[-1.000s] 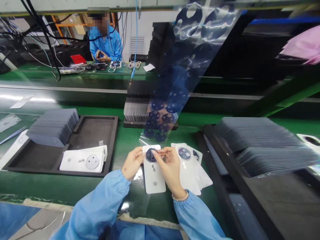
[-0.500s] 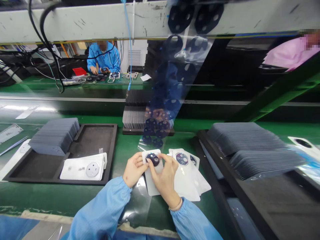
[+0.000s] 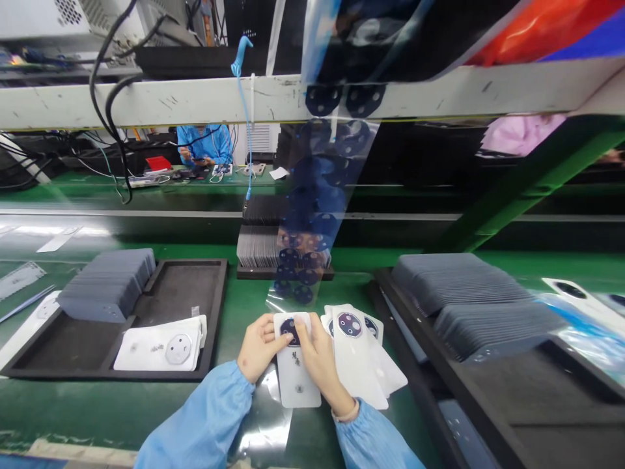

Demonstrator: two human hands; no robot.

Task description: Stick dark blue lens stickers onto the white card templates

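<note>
A white phone back cover (image 3: 299, 381) lies upright in front of me between both hands. Near its top sits a dark octagonal camera-ring sticker (image 3: 289, 331), partly hidden by my thumbs. My left hand (image 3: 258, 348) grips the cover's left edge, with its thumb on the dark piece. My right hand (image 3: 315, 355) holds the right edge, its thumb also pressing on the dark piece. Just right of my right hand, several white covers with dark camera rings (image 3: 355, 358) lie fanned out on the green bench.
A black tray (image 3: 215, 319) at left holds a stack of grey sheets (image 3: 105, 286) and white covers (image 3: 151, 345). A clear strip of dark stickers (image 3: 312, 215) hangs ahead. Black trays (image 3: 551, 404) with grey sheets (image 3: 478, 299) stand at right. Across the bench sits a person in blue (image 3: 205, 144).
The dark piece, tilted between my fingers before, now lies flat on the cover under both thumbs. Printed marks on the cover now show below it. The camera view has tilted up.
</note>
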